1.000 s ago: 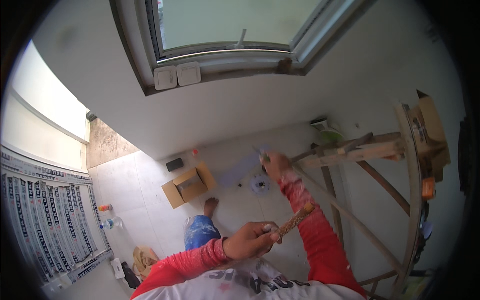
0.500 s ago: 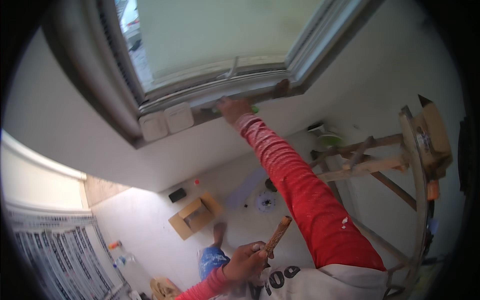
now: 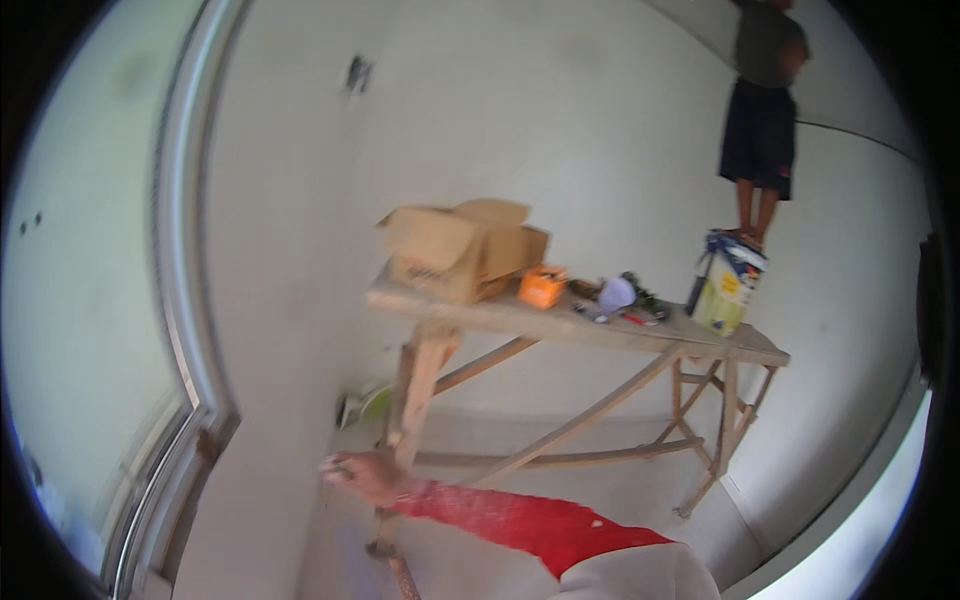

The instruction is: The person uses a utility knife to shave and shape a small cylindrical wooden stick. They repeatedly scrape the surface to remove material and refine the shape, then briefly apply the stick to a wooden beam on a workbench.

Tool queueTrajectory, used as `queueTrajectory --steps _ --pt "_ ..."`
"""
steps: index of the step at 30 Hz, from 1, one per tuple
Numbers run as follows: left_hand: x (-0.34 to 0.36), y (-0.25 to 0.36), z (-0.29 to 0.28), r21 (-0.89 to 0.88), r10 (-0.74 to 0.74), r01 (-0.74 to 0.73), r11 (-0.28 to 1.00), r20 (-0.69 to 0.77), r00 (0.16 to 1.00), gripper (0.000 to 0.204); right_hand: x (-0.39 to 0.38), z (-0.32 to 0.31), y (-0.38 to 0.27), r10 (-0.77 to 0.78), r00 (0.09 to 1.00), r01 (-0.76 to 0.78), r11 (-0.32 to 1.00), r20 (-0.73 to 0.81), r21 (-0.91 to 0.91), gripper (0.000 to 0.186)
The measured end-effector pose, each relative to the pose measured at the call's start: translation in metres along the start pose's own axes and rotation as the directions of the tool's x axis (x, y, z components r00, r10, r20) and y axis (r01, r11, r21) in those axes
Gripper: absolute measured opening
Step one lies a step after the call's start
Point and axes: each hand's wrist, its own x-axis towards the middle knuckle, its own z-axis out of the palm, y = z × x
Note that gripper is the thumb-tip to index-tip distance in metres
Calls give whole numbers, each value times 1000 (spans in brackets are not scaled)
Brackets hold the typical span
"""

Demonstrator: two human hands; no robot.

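My right hand point(image 3: 366, 478) is before the bench point(image 3: 500, 317), fingers curled; their hold I cannot tell. My left is out of view.

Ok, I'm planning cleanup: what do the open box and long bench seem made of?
Open box: likely cardboard, matte brown, judging by its thin folded flaps. Long bench: apparently wood, dull and seemingly unpainted, with brown boards and braced legs; blur hides grain.

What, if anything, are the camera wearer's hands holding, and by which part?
Cannot be told: the right hand is curled but too blurred to show a hold; the left hand is out of view.
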Motion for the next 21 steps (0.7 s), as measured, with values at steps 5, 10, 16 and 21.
queueTrajectory --steps 5,10,16,21 --pt "62 -68 50 209 -93 55 976 178 980 36 -137 -336 26 112 768 -70 993 -631 91 21" --pt "125 -156 128 348 -296 199 916 252 921 38 -259 -612 -41 -282 140 -125 946 -949 -299 16" --pt "193 -260 233 409 -239 39 912 451 860 40 -339 -850 -100 -448 -108 -24 893 -887 -449 11" --pt "228 -304 292 446 -310 133 885 353 883 40 -355 -967 -105 -490 -222 -21 867 -843 -499 23"
